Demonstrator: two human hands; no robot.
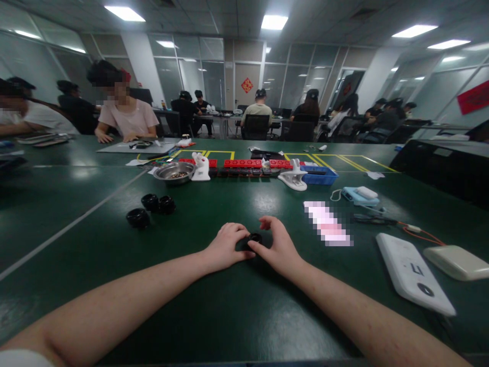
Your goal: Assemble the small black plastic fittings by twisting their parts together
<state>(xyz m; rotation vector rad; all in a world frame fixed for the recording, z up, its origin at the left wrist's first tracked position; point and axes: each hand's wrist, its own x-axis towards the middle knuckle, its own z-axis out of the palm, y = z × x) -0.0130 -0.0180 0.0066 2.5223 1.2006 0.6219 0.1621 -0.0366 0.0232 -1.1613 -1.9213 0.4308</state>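
While left hand [224, 245] faces right hand [281, 248], black part [255, 238] sits between fingers [237, 230].

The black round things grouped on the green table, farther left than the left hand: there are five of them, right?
Not quite: there are three, not five. The head view shows three black round things grouped on the green table, farther left than the left hand.
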